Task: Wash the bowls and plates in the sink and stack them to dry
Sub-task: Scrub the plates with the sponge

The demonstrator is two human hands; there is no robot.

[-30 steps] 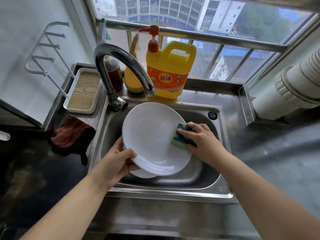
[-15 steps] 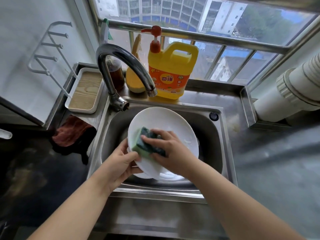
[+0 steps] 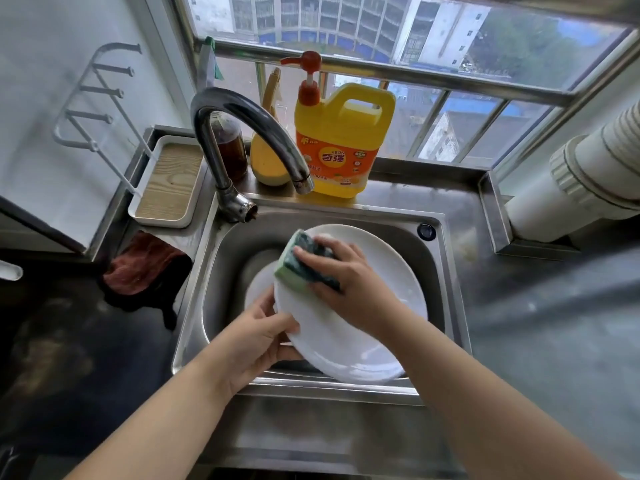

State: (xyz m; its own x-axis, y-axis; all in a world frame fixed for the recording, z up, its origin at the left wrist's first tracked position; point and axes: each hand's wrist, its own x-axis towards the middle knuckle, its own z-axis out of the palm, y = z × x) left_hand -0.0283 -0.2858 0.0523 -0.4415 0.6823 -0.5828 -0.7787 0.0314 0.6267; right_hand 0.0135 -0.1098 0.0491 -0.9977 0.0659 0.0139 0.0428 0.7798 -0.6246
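In the head view, a round white ceramic plate (image 3: 349, 327) was seen tilted over the stainless steel sink (image 3: 446, 271), its glossy face turned up toward the camera and its lower rim lying over the sink's near edge. A wet sheen was visible on its surface. A second white dish (image 3: 258, 284), mostly hidden, lay in the basin behind and below the plate.

The plate was gripped at its left rim by the left hand (image 3: 256, 336), the thumb laid on the face and the fingers curled behind. A green and dark-blue scouring sponge (image 3: 299, 263) was clasped by the right hand (image 3: 341, 275) and pressed against the upper left part of the plate, fingers spread over the sponge's back. The right forearm crossed the plate's lower right part.

Behind the sink, a yellow plastic detergent jug with a red pump (image 3: 341, 140) stood just beside the curved dark metal tap (image 3: 249, 133). A reddish-brown cloth (image 3: 140, 266) lay on the counter left of the sink.
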